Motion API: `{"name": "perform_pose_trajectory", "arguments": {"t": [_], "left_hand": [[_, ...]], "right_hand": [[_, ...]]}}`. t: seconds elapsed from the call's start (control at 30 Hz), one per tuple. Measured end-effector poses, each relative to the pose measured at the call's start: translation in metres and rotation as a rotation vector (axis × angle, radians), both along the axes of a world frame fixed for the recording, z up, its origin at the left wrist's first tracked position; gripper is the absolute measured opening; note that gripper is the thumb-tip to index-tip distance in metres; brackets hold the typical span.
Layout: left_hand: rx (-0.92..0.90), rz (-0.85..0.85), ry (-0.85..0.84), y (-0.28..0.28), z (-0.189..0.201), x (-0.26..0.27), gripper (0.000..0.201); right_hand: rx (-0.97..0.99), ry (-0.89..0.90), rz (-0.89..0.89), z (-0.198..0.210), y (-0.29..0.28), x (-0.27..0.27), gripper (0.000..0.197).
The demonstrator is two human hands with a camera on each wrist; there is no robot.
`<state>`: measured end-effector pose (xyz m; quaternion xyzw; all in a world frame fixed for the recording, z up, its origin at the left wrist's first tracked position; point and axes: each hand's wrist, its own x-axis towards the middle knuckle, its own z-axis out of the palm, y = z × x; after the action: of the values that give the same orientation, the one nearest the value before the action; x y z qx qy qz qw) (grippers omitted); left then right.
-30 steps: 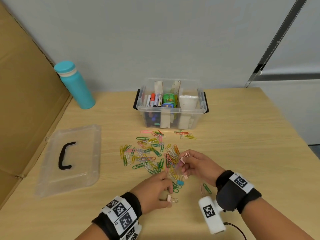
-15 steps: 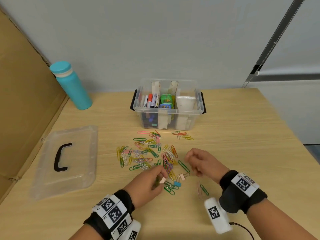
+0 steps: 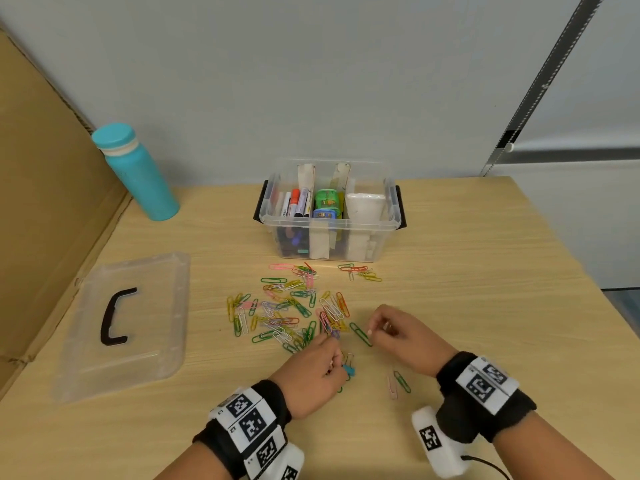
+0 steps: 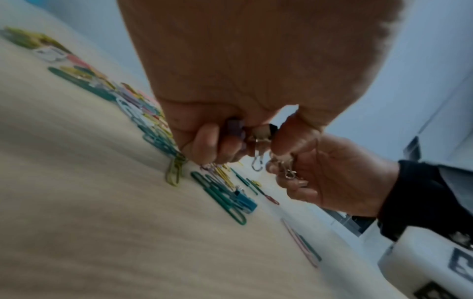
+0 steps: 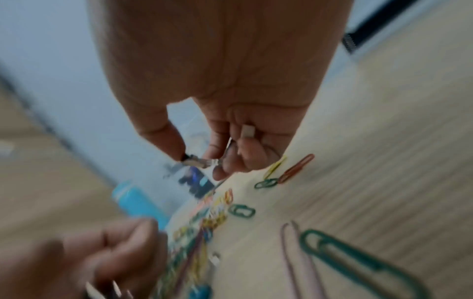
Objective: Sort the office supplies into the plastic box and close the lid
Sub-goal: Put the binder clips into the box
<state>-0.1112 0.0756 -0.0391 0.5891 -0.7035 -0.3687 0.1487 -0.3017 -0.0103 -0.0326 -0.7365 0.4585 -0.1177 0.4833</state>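
Note:
The clear plastic box (image 3: 377, 233) stands open at the back of the table, with markers and small packs in its compartments. Its lid (image 3: 156, 271) lies flat to the left. Coloured paper clips (image 3: 294, 306) are scattered in front of the box. My left hand (image 3: 332, 362) sits at the near edge of the pile, its curled fingers pinching small binder clips (image 4: 256, 139). A blue binder clip (image 3: 349, 369) lies on the table right beside it. My right hand (image 3: 375, 329) hovers just right of the pile and pinches a small binder clip (image 5: 202, 161); another beige one (image 5: 247, 131) is tucked under its fingers.
A teal bottle (image 3: 138, 174) stands at the back left next to a cardboard wall (image 3: 41, 202). A green and a pink paper clip (image 3: 398, 384) lie apart near my right wrist. The table's right edge (image 3: 588, 278) runs diagonally.
My left hand has lifted its beige binder clip and moved right, up against the blue one. The pink binder clips that lay beside the blue one are gone from the table. My right hand barely moved.

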Motion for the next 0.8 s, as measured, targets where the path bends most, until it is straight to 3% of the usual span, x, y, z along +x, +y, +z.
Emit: {"name": "perform_pose_trajectory", "arguments": {"t": [0.13, 0.2, 0.3, 0.4, 0.5, 0.57, 0.8], "left_hand": [[0.043, 0.061, 0.14, 0.0, -0.003, 0.002, 0.02], [0.068, 0.105, 0.235, 0.0, -0.005, 0.006, 0.02], [0.06, 0.181, 0.287, 0.0, -0.004, 0.016, 0.033], [0.036, 0.247, 0.274, -0.001, -0.003, 0.03, 0.041], [0.025, 0.283, 0.253, 0.0, -0.003, 0.044, 0.027], [0.017, 0.297, 0.245, 0.001, -0.004, 0.051, 0.019], [-0.025, 0.356, 0.223, 0.004, -0.002, 0.066, 0.026]], "right_hand": [[0.543, -0.578, -0.356, 0.008, -0.01, -0.019, 0.015], [0.632, -0.669, -0.407, 0.011, -0.01, -0.024, 0.016], [0.395, -0.382, -0.288, 0.007, -0.006, -0.024, 0.018], [-0.082, 0.067, 0.133, 0.0, 0.004, -0.016, 0.009], [-0.285, 0.352, 0.441, -0.001, 0.017, 0.001, 0.023], [-0.377, 0.419, 0.52, 0.0, 0.02, 0.011, 0.027], [-0.435, 0.491, 0.587, -0.002, 0.017, 0.023, 0.026]]}}
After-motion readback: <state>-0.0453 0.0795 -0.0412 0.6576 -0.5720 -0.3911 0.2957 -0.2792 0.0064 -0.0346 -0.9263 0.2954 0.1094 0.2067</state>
